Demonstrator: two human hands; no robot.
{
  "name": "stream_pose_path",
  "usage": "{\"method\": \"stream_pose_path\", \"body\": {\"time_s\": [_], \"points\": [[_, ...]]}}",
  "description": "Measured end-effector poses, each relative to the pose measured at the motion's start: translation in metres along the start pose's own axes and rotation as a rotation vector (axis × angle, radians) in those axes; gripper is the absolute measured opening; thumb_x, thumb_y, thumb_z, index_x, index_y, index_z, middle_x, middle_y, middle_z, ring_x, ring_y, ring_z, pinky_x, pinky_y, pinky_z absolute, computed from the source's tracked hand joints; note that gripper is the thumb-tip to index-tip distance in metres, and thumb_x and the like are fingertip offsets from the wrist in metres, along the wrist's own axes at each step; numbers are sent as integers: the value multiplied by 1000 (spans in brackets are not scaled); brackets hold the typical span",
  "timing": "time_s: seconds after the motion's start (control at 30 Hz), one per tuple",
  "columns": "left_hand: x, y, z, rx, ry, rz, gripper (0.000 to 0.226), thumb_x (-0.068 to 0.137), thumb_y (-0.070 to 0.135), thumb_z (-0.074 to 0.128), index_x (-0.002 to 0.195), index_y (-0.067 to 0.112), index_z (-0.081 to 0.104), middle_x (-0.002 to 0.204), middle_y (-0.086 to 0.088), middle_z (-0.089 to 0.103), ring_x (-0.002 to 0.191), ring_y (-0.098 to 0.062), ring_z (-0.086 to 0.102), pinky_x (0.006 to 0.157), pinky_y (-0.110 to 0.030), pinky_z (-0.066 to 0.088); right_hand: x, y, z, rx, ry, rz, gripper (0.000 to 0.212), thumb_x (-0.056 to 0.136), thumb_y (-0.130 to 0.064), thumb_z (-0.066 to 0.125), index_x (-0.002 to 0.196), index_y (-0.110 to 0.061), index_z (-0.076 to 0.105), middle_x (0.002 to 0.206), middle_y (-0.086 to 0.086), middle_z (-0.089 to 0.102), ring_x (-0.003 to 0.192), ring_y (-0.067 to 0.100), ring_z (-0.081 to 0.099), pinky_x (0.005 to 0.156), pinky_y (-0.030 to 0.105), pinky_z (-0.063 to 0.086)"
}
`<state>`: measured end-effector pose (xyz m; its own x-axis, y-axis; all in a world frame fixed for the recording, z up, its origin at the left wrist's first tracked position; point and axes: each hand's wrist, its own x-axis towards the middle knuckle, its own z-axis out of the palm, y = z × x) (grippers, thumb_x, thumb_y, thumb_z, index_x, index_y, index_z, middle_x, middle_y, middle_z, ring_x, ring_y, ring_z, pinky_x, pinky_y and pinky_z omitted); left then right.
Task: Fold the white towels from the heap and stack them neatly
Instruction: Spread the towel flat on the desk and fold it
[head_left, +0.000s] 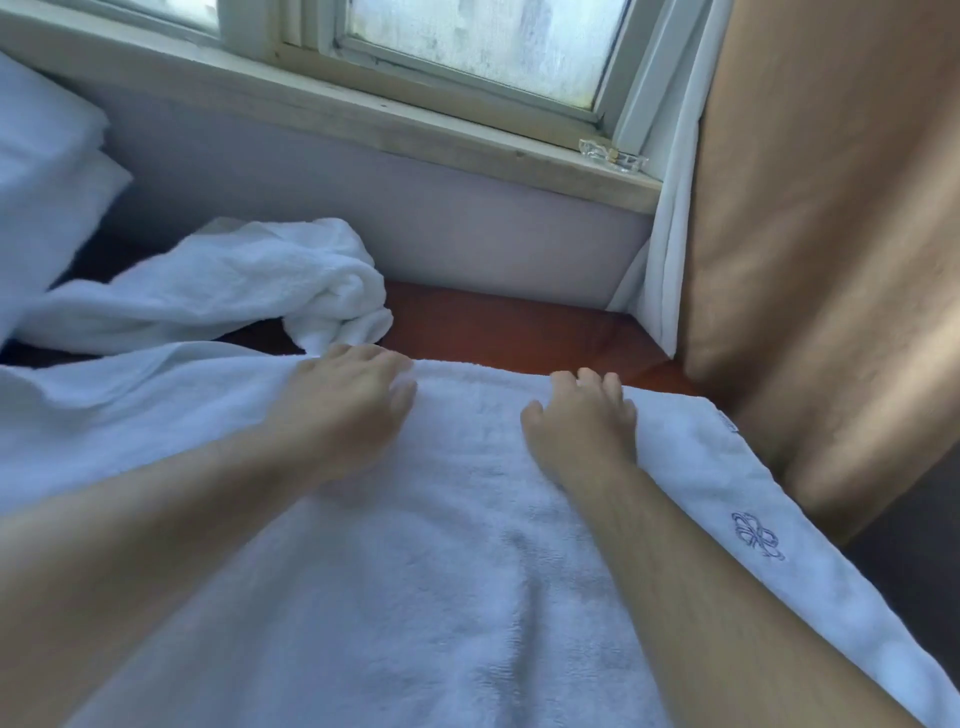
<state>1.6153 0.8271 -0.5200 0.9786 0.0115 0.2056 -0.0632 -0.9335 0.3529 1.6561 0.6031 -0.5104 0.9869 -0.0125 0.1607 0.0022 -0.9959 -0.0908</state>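
A large white towel (441, 545) lies spread across the reddish-brown table (509, 327) in front of me, with an embroidered blue emblem near its right edge. My left hand (348, 410) lies flat on the towel near its far edge, fingers straight. A little to the right, my right hand (582, 421) rests palm down on the same far edge, its fingertips curving slightly over the hem. Behind the left hand lies a crumpled white towel (234, 280). Folded white towels (47, 171) are stacked at the far left.
A lilac wall and a wooden window sill (415, 124) run along the back of the table. A clear glass ashtray (613, 153) stands on the sill's right end. A tan curtain (831, 234) with a white lining hangs at the right.
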Motion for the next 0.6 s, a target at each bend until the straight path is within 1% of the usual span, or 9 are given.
{"method": "stream_pose_path", "body": {"time_s": [0.07, 0.1, 0.17, 0.3, 0.37, 0.43, 0.5, 0.53, 0.6], "points": [[2, -26, -25, 29, 73, -26, 36, 99, 19, 40, 122, 37, 60, 137, 9, 56, 123, -21, 48, 91, -37, 36, -8, -28, 1, 159, 11, -250, 39, 96, -28, 47, 131, -14, 57, 134, 3, 52, 131, 25, 39, 104, 40, 38], [0, -44, -38, 102, 81, -43, 39, 94, 11, 44, 115, 38, 62, 128, 8, 60, 115, -21, 51, 85, -36, 37, -10, -42, 1, 218, -18, -341, 40, 97, -23, 48, 135, -15, 56, 137, 1, 52, 131, 22, 40, 105, 37, 38], [-5, -82, -62, 258, 31, -91, 42, 86, 6, 47, 112, 37, 60, 119, 5, 59, 108, -22, 49, 81, -36, 38, -11, -67, -3, 297, -68, -459, 43, 98, -20, 48, 140, -18, 54, 142, -1, 52, 132, 18, 43, 108, 34, 37], [-18, -130, -92, 388, -248, -247, 41, 87, 23, 57, 126, 34, 51, 126, 2, 52, 113, -23, 51, 96, -41, 47, -8, -117, -8, 325, -133, -576, 41, 99, -25, 52, 139, -21, 56, 142, -2, 55, 129, 18, 49, 109, 37, 39], [-23, -137, -97, 413, -286, -224, 48, 86, 22, 59, 131, 34, 49, 129, 3, 50, 115, -23, 53, 96, -41, 49, -10, -146, -5, 307, -141, -646, 39, 98, -27, 55, 137, -23, 59, 138, 0, 57, 125, 19, 50, 105, 37, 42], [-27, -142, -100, 411, -271, -187, 58, 83, 13, 60, 136, 32, 44, 130, 4, 46, 116, -23, 53, 93, -42, 50, -12, -173, -2, 295, -158, -693, 41, 97, -27, 57, 139, -25, 57, 138, 0, 55, 127, 20, 47, 106, 36, 41], [-31, -146, -106, 353, -215, -187, 62, 82, 2, 55, 136, 30, 41, 124, 1, 47, 107, -23, 53, 85, -42, 51, -9, -192, 0, 262, -166, -688, 47, 97, -32, 57, 143, -26, 52, 140, 1, 52, 131, 22, 42, 107, 36, 39], [-32, -148, -110, 334, -178, -188, 63, 82, -1, 51, 136, 29, 41, 122, 0, 48, 105, -24, 52, 82, -41, 50, -7, -199, 0, 230, -160, -666, 50, 96, -37, 58, 145, -27, 50, 140, 2, 51, 132, 24, 40, 108, 38, 37], [-32, -151, -123, 326, -103, -165, 62, 83, -4, 46, 135, 30, 46, 123, -1, 53, 110, -25, 53, 82, -39, 48, 0, -207, -3, 112, -169, -614, 52, 91, -51, 58, 140, -33, 51, 136, 3, 47, 133, 27, 33, 110, 44, 30]]}}
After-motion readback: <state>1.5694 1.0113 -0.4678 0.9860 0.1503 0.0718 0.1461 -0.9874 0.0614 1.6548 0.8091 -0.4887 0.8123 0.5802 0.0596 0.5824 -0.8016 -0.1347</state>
